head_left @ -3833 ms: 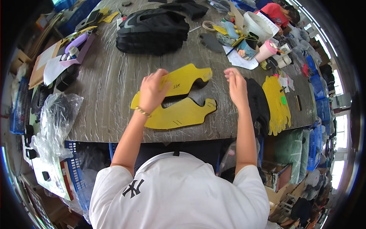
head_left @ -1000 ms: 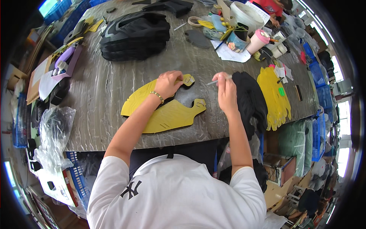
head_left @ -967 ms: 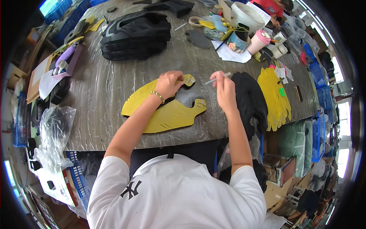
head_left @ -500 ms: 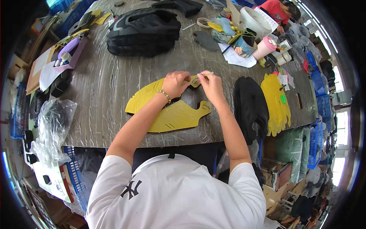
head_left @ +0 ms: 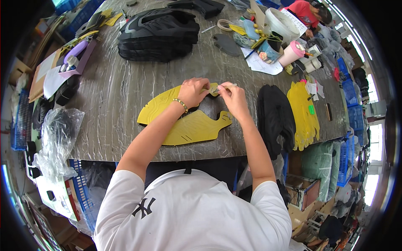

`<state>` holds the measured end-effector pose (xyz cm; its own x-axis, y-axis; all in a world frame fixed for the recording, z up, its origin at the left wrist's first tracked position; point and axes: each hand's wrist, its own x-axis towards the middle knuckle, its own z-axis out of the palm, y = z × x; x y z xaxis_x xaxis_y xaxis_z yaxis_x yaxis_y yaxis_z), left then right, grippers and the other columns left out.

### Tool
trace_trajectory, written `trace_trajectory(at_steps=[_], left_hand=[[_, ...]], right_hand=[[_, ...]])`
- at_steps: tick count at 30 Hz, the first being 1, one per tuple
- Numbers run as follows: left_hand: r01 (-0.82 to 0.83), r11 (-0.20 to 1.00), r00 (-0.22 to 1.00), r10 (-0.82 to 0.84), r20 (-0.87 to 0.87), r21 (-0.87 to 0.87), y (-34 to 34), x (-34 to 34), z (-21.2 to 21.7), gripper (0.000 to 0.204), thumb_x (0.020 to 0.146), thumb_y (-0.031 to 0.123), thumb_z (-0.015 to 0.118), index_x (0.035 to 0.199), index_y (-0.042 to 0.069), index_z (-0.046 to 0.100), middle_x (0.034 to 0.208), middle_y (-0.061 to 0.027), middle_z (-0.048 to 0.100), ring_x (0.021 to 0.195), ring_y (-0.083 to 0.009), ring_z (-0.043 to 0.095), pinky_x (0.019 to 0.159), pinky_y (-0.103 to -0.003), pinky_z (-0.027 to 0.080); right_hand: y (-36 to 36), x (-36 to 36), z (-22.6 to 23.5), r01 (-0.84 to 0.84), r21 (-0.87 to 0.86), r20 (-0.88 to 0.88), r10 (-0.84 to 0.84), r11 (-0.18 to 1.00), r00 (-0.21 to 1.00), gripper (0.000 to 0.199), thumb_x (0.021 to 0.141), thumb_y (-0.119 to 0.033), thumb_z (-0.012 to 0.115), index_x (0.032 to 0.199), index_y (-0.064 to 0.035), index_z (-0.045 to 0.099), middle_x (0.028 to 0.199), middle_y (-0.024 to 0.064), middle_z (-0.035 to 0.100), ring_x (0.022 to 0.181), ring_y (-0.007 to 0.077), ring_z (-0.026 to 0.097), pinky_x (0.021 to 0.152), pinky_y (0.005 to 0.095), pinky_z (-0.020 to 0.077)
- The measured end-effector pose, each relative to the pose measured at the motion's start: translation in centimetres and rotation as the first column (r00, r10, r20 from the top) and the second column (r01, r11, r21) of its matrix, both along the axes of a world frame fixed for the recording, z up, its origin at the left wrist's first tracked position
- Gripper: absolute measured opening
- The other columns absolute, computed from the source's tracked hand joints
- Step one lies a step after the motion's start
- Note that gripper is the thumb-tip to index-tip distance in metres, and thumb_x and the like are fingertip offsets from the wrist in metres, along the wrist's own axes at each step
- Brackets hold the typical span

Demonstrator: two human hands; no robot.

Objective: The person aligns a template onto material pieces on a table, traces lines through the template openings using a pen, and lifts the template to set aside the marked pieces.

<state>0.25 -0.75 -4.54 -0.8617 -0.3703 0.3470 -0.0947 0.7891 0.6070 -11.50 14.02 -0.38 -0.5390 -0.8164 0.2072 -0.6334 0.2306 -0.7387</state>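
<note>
A yellow curved template (head_left: 188, 129) with slots cut in it lies on the table before me, a dark edge showing beneath it. My left hand (head_left: 194, 92), a beaded bracelet at its wrist, rests on the template's far arm. Its fingers are bent and closed at the arm's edge. In a pinch, my right hand (head_left: 234, 100) holds a thin, light-coloured pen-like tool (head_left: 231, 85). The tool's tip is at the template's far right end, close to my left fingertips; my fingers partly hide that spot.
To the right lie a stack of black cut pieces (head_left: 274, 117) and yellow templates (head_left: 302, 117). Black shoe uppers (head_left: 157, 35) are piled farther back. A pink cup (head_left: 292, 53), a white bucket (head_left: 282, 24) and a purple box (head_left: 81, 58) stand around. Another person (head_left: 303, 14) sits at the far right.
My right hand has shifted slightly toward me and to the right, the pen-like tool moving with it. My left hand and the template have stayed in place.
</note>
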Motion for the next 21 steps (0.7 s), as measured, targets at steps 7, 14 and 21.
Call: trace_trajectory(at_steps=[7,14,21], left_hand=[[0.002,1.000,1.000,-0.002,0.010,-0.012,0.3,0.1,0.5,0.015,0.078,0.016,0.069,0.092,0.014,0.063,0.090,-0.0038,0.067,0.090,-0.0271,0.063,0.079,-0.040,0.048],[0.019,0.997,1.000,-0.019,-0.007,-0.072,0.3,0.1,0.5,0.019,0.080,0.016,0.067,0.099,0.019,0.068,0.096,-0.0038,0.067,0.092,-0.0278,0.063,0.082,-0.040,0.049],[0.020,0.997,1.000,-0.019,0.015,-0.069,0.3,0.2,0.6,0.019,0.081,0.017,0.068,0.099,0.020,0.069,0.098,-0.0026,0.067,0.094,-0.0274,0.063,0.083,-0.040,0.049]], right_hand=[[0.2,-1.6,-0.5,0.028,-0.115,0.058,-0.022,0.993,0.998,0.020,0.093,-0.015,0.061,0.093,0.0044,0.065,0.074,0.0140,0.068,0.067,0.0181,0.069,0.062,0.0287,0.0522],[-0.4,-2.1,-0.6,0.072,-0.122,0.072,-0.063,0.990,0.995,0.024,0.093,-0.019,0.060,0.092,0.0047,0.065,0.073,0.0156,0.069,0.065,0.0212,0.069,0.061,0.0314,0.0514],[-0.7,-2.0,-0.4,0.066,-0.131,0.066,-0.058,0.989,0.996,0.024,0.093,-0.019,0.060,0.092,0.0047,0.065,0.072,0.0159,0.069,0.064,0.0227,0.068,0.060,0.0320,0.0511]])
